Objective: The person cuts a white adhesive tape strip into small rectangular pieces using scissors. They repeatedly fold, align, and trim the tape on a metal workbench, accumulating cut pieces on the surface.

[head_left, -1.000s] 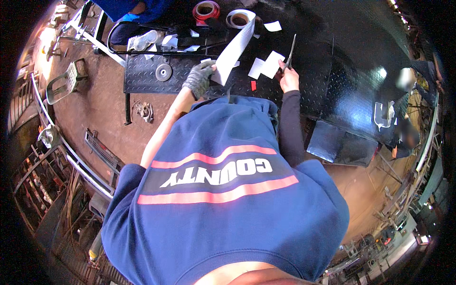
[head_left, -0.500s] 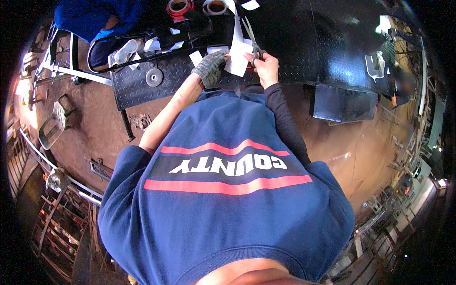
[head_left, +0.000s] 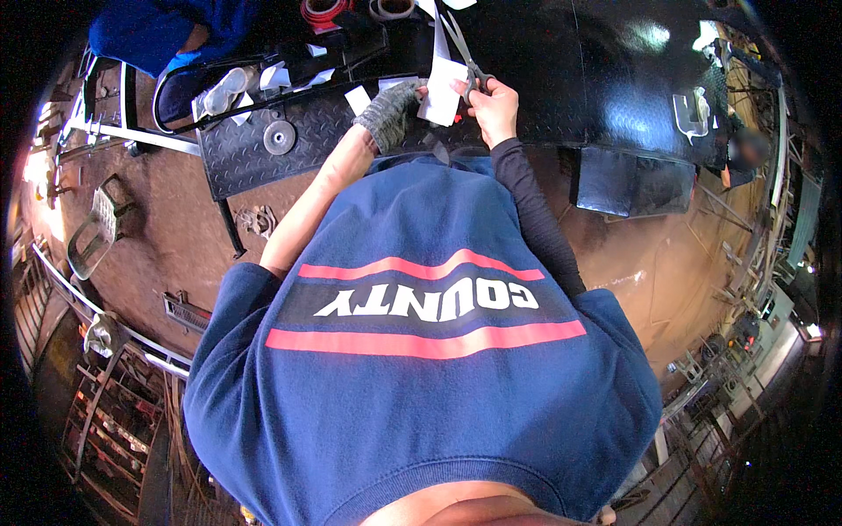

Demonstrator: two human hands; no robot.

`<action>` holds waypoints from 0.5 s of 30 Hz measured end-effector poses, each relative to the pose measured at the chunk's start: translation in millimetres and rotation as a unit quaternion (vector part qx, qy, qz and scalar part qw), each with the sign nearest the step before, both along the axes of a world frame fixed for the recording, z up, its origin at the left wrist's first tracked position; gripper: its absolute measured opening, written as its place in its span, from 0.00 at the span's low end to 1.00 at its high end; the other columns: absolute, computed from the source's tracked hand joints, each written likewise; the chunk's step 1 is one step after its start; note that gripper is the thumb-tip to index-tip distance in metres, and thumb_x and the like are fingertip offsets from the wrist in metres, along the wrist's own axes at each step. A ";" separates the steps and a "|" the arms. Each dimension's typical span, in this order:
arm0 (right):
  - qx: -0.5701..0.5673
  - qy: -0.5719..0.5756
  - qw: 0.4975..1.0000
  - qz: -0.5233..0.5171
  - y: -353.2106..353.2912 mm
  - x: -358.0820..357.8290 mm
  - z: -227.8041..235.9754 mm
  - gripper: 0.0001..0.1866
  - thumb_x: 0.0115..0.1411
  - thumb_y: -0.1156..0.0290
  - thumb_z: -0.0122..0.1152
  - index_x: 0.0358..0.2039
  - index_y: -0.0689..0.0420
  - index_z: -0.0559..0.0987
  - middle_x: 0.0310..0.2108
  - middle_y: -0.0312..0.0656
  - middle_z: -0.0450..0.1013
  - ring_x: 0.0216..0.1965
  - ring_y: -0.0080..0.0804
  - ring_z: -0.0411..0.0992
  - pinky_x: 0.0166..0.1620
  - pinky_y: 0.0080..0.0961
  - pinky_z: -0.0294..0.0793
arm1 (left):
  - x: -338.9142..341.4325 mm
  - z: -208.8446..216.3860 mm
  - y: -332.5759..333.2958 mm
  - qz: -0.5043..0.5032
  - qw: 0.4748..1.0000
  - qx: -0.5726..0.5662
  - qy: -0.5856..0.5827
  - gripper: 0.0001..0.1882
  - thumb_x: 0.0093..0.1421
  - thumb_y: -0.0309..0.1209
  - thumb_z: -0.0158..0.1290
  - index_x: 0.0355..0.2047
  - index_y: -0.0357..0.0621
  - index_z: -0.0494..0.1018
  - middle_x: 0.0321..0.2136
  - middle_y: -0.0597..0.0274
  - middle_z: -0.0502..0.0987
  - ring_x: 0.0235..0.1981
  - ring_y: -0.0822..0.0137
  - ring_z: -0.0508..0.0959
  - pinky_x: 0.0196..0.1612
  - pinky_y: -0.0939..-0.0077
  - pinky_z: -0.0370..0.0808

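Note:
A white paper-like strip (head_left: 443, 95) hangs off the far side of the black table toward me. My left hand (head_left: 392, 112), in a grey knit fingerless glove, pinches its left edge between thumb and finger. My right hand (head_left: 493, 107), bare with a black sleeve, is closed round the handles of a pair of scissors (head_left: 462, 46). The blades point away from me, slightly apart, beside the strip's right side. The right thumb and fingertip are at the strip's right edge; whether they grip it I cannot tell.
White scraps (head_left: 357, 100) and a grinding disc (head_left: 280, 138) lie on the black tread-plate table (head_left: 237, 171). Tape rolls (head_left: 326, 12), one red, stand at the back. A person in blue (head_left: 167, 35) is at far left. A plastic chair (head_left: 98, 226) stands on the brown floor.
The whole view has shifted slightly, so the table sits higher in the picture. Both hands keep hold of the strip and scissors, with the right hand turned a little.

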State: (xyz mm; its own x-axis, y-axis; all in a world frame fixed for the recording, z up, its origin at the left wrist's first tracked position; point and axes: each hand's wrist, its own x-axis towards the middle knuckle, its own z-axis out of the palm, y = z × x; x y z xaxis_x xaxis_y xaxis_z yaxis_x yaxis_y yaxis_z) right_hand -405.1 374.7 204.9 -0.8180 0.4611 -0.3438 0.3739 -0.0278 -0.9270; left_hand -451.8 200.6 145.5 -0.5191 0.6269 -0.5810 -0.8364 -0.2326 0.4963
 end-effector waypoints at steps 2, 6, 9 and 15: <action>-0.004 -0.005 1.000 -0.006 -1.2 2.7 1.1 0.10 0.42 0.71 0.71 0.20 0.59 0.76 0.15 0.27 0.66 0.14 0.11 0.58 0.16 0.13 0.56 | 0.8 2.3 1.3 0.007 1.000 0.004 0.018 0.18 0.54 0.37 0.54 0.44 0.43 0.71 0.38 0.63 0.75 0.40 0.67 0.73 0.44 0.75 0.69; -0.028 -0.019 0.999 -0.024 -0.5 7.7 0.3 0.11 0.42 0.71 0.71 0.21 0.58 0.75 0.16 0.27 0.67 0.15 0.10 0.58 0.16 0.12 0.57 | 6.2 22.2 5.3 0.008 0.999 0.034 -0.018 0.19 0.54 0.36 0.53 0.45 0.43 0.70 0.40 0.62 0.75 0.41 0.67 0.73 0.46 0.73 0.69; -0.037 -0.032 0.998 -0.028 0.8 10.2 -1.2 0.12 0.42 0.70 0.71 0.22 0.57 0.74 0.17 0.27 0.67 0.16 0.11 0.60 0.17 0.12 0.59 | 8.6 16.9 7.1 0.003 0.998 0.052 -0.034 0.20 0.55 0.35 0.53 0.46 0.42 0.69 0.41 0.62 0.74 0.42 0.66 0.73 0.47 0.72 0.69; -0.043 -0.031 0.998 -0.026 4.4 16.4 -4.2 0.10 0.44 0.71 0.70 0.22 0.57 0.74 0.18 0.27 0.68 0.17 0.11 0.63 0.18 0.12 0.62 | 7.6 8.9 9.0 -0.018 0.996 0.077 -0.042 0.19 0.55 0.34 0.51 0.47 0.42 0.68 0.43 0.62 0.73 0.43 0.66 0.72 0.48 0.71 0.69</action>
